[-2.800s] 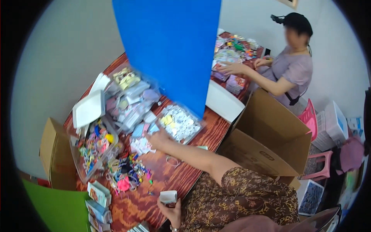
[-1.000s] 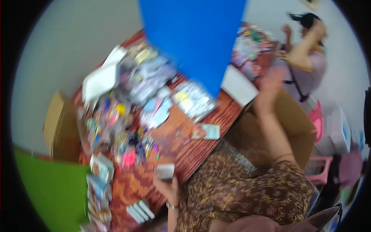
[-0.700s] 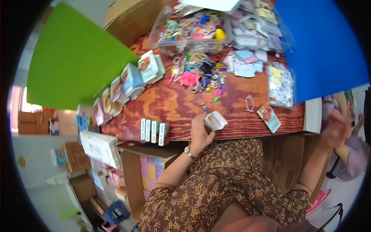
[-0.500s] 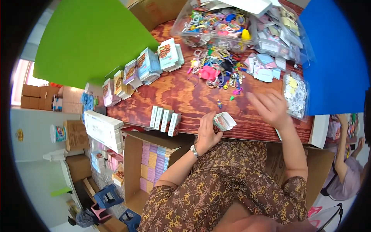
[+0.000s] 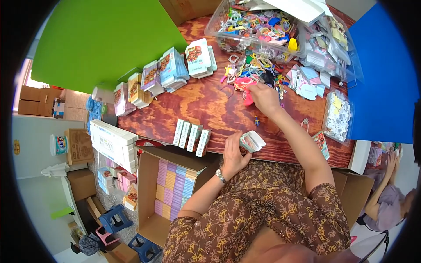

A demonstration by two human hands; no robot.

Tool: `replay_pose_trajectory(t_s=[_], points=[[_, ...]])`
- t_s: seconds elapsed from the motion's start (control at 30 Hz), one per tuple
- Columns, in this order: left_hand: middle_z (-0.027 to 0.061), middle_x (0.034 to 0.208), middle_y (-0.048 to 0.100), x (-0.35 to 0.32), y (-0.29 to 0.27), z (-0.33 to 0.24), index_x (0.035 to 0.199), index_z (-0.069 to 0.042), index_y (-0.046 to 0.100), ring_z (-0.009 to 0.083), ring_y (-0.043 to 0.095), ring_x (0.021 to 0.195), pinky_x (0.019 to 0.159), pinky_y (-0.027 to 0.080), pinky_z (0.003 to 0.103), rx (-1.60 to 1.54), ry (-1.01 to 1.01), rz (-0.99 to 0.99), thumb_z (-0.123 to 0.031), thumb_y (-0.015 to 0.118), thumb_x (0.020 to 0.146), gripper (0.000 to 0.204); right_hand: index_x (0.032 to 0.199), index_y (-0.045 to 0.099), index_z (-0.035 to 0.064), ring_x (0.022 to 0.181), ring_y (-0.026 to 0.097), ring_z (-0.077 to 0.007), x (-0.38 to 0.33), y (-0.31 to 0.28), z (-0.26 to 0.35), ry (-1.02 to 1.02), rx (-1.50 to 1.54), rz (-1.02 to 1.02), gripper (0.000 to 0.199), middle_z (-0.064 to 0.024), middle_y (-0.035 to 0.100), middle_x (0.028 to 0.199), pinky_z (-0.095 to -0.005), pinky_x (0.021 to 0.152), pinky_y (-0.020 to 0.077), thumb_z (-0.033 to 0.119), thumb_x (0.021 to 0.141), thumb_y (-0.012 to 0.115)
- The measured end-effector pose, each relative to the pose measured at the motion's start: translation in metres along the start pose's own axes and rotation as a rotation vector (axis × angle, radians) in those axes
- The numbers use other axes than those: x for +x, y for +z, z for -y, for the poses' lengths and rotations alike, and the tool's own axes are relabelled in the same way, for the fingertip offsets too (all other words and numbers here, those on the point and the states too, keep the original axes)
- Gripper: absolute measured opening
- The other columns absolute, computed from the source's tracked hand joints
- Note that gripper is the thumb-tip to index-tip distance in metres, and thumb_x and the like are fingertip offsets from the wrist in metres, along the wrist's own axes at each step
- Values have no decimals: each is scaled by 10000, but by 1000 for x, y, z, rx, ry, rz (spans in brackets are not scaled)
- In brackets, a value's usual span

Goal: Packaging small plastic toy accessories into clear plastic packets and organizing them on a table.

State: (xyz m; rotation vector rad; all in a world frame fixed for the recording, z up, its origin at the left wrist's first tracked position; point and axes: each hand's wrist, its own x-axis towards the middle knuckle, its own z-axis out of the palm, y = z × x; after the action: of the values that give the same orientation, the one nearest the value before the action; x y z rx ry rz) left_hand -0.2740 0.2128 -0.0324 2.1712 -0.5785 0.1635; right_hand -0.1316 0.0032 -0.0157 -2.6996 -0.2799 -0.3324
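Observation:
My left hand (image 5: 235, 154), with a wristwatch on that arm, is closed round a small open carton (image 5: 252, 143) at the table's front edge; the carton's white flap points right. My right hand (image 5: 265, 99) reaches over a pile of mixed small trinkets and bands (image 5: 258, 65). Its fingers are bent and pressed on a bright pink soft piece (image 5: 248, 100) at the pile's near side; the fingertips are partly hidden. Between the pile and the carton lies a tiny blue and yellow figure (image 5: 257, 120).
Several narrow cartons (image 5: 191, 138) stand left of my left hand. Stacks of flat cartons (image 5: 173, 70) line the back left. A clear bin of trinkets (image 5: 254, 44), loose cards (image 5: 307, 83) and a bag of white pieces (image 5: 337, 114) lie behind and right. A cardboard box (image 5: 149, 219) stands below.
My right hand has moved left and away from me, from open table at the right onto the pile's pink piece. The left hand still holds the carton. The view has shifted slightly.

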Motion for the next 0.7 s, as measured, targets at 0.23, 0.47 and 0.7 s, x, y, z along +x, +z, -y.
replay_pose_trajectory(t_s=[0.23, 0.47, 0.7], points=[[245, 1284, 551, 0, 7, 13, 1397, 38, 429, 419, 543, 1169, 1017, 446, 491, -42, -9, 12, -100, 819, 643, 860, 1060, 702, 62, 771, 678, -305, -47, -35, -36, 170, 364, 75, 166, -126, 689, 850, -387, 707, 531, 80, 905, 645], [246, 1240, 572, 2, 17, 18, 1406, 52, 405, 411, 564, 1138, 989, 448, 487, -4, -5, -43, -215, 839, 691, 877, 1041, 704, 71, 741, 683, -298, 4, -37, -27, 102, 261, 102, 201, -152, 694, 826, -391, 655, 509, 238, 938, 661], [251, 1224, 579, 1, 22, 20, 1408, 63, 403, 414, 572, 1120, 972, 458, 489, -18, 17, -71, -213, 846, 678, 898, 1279, 611, 160, 833, 704, -349, 51, -16, -2, -63, 34, 88, 365, -142, 722, 965, -475, 722, 565, 238, 925, 654]])
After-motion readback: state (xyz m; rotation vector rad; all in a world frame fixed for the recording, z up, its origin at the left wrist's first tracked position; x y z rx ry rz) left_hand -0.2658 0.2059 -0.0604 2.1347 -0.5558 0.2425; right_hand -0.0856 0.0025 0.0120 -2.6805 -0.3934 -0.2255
